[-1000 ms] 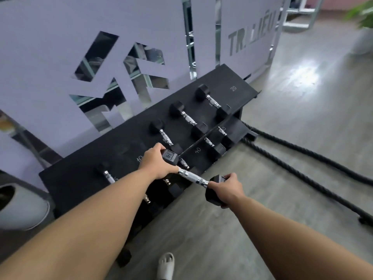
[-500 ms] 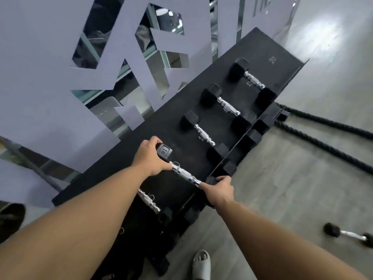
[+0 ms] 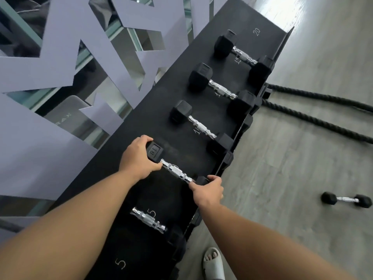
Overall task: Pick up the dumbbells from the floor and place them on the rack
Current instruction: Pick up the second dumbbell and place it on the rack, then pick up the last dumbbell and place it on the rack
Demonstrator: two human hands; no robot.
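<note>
Landmark: the rack (image 3: 141, 122), black, with numbered slots.
Left hand (image 3: 137, 158): grip closed over the far head of the dumbbell (image 3: 175, 171).
Dumbbell: held across the rack's top, between the "5" and "10" slots.
Right hand (image 3: 207, 190): grip closed around the near head, at the rack's front edge.
Spare dumbbell (image 3: 346, 200): left on the floor (image 3: 292, 158), right of the rack.
Risk: fingers may be pinched under the heads if release is late.

We read white numbers painted on the rack (image 3: 161, 110): "20" at its far end, "5" twice near us, and partly hidden "10" and "15" under handles. The held dumbbell (image 3: 175, 171) shows "10" on its end cap.
</note>
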